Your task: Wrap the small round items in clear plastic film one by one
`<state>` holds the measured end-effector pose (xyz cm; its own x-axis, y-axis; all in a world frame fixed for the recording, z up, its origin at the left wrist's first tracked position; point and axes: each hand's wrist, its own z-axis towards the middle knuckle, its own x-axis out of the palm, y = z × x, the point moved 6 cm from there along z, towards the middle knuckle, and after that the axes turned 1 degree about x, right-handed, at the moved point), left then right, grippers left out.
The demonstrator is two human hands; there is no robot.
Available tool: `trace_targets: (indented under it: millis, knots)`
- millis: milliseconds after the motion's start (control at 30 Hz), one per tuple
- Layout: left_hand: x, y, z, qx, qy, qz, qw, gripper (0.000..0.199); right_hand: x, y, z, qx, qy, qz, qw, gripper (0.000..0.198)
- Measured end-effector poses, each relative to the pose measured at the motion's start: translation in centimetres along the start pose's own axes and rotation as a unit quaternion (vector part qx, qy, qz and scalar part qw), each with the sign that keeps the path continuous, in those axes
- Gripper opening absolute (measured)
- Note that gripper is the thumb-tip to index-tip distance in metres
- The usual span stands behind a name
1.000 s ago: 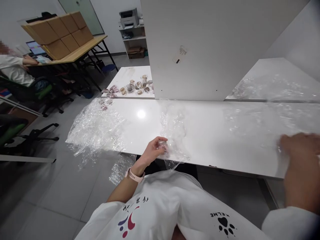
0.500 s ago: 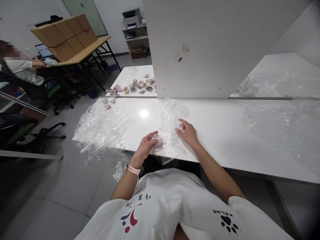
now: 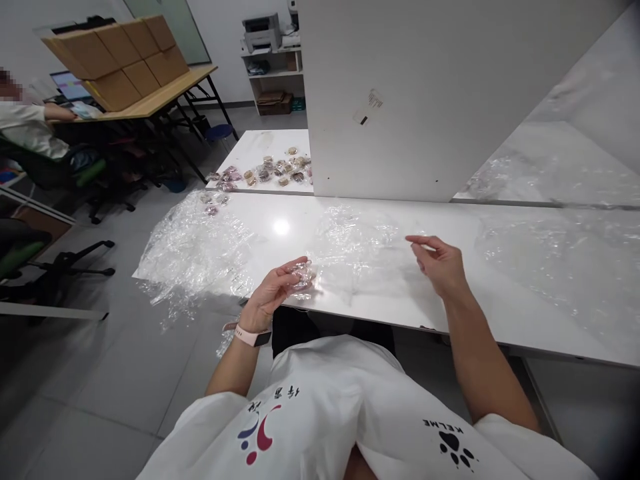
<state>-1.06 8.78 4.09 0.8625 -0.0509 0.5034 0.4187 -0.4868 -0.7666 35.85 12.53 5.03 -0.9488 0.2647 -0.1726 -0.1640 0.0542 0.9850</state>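
Note:
My left hand (image 3: 274, 288) is closed on a small item wrapped in clear plastic (image 3: 302, 279), held just above the table's front edge. The wrapping hides most of the item. From beside it, a sheet of clear plastic film (image 3: 350, 237) spreads across the middle of the white table. At the film's right end is my right hand (image 3: 443, 263), its thumb and fingers pinched together, seemingly on the film's edge. The film is so transparent that its exact border is hard to see.
A heap of crumpled clear film (image 3: 193, 247) lies at the left, hanging over the table edge. Several small wrapped items (image 3: 285, 170) sit on the back white surface. More film (image 3: 555, 260) covers the right. A tall white panel (image 3: 380, 133) rises behind. A seated person (image 3: 30, 127) is far left.
My right hand has moved right, from beside a small dark red item to the film's far end, and its fingers have closed. My left hand has shifted slightly left with the wrapped item.

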Motion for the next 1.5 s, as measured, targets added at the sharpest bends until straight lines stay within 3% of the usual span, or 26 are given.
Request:
trace_targets:
  millis: [133, 233, 300, 400, 500, 600, 700, 800, 867, 967, 1067, 1100, 1133, 1200, 1267, 1300, 1400, 1500]
  knots:
    - [-1.1, 1.9, -0.4, -0.048, -0.068, -0.015, 0.996, 0.044, -0.8, -2.4, -2.4, 0.087, 0.008, -0.057, 0.995, 0.039]
    - [0.0, -0.3, -1.8, 0.038, -0.111, -0.008, 0.993, 0.045, -0.5, 0.3, -3.2, 0.030, 0.000, -0.027, 0.999, 0.040]
    - [3.0, -1.7, -3.2, 0.080, -0.048, 0.033, 0.995, 0.055, 0.7, 4.1, -3.5, -0.044, 0.025, -0.005, 0.999, 0.038]
    - [8.6, -0.2, -4.0, 0.012, 0.099, 0.110, 0.989, 0.071, 3.6, 9.4, -4.2, -0.131, 0.087, 0.023, 0.987, 0.036]
    - [10.7, 2.4, -2.0, -0.032, 0.119, 0.107, 0.987, 0.077, 6.6, 11.6, -5.1, -0.150, 0.177, 0.044, 0.972, 0.035]
    - [8.8, 2.8, 0.1, -0.022, 0.084, 0.036, 0.996, 0.073, 6.3, 11.1, -5.3, -0.156, 0.170, 0.055, 0.971, 0.034]
    - [4.4, 1.0, -0.8, 0.002, 0.044, -0.011, 0.999, 0.064, 2.1, 8.5, -4.9, -0.138, 0.049, 0.032, 0.989, 0.038]
    - [-0.3, -0.3, -3.6, 0.009, -0.017, -0.029, 0.999, 0.060, -2.4, 3.3, -5.2, -0.047, -0.033, -0.027, 0.998, 0.045]
    - [-2.5, 0.2, -5.1, -0.014, -0.056, -0.020, 0.998, 0.058, -4.2, -0.5, -5.9, 0.026, -0.026, -0.086, 0.996, 0.051]
    - [-4.2, 1.6, -6.2, -0.050, -0.098, 0.019, 0.994, 0.059, -6.1, -2.6, -7.1, 0.027, -0.035, -0.259, 0.965, 0.052]
    - [-4.3, 0.6, -6.8, 0.003, -0.154, 0.078, 0.985, 0.064, -6.6, 0.3, -7.7, -0.076, -0.160, -0.416, 0.892, 0.050]
    - [-4.0, -0.4, -7.0, 0.043, -0.181, 0.102, 0.977, 0.066, -5.7, 1.5, -7.6, -0.116, -0.169, -0.431, 0.879, 0.049]
    - [-3.3, -1.6, -7.3, 0.090, -0.205, 0.126, 0.966, 0.068, -4.1, 2.4, -7.1, -0.160, -0.137, -0.429, 0.878, 0.049]
    - [-0.8, -3.6, -7.3, 0.185, -0.222, 0.164, 0.943, 0.067, 1.2, 2.8, -5.7, -0.241, 0.029, -0.411, 0.879, 0.047]
    - [2.8, -4.4, -6.1, 0.268, -0.182, 0.204, 0.924, 0.059, 7.0, 1.2, -3.9, -0.271, 0.216, -0.403, 0.847, 0.047]
    - [4.7, -4.1, -5.0, 0.301, -0.146, 0.233, 0.913, 0.052, 9.2, 0.0, -2.7, -0.264, 0.269, -0.409, 0.831, 0.048]
    - [9.8, -1.0, -0.1, 0.362, -0.010, 0.371, 0.855, 0.035, 13.3, -3.1, 2.6, -0.227, 0.308, -0.442, 0.811, 0.055]
    - [12.3, 3.7, 4.9, 0.348, 0.114, 0.503, 0.783, 0.041, 14.4, -3.9, 7.8, -0.211, 0.292, -0.453, 0.815, 0.059]
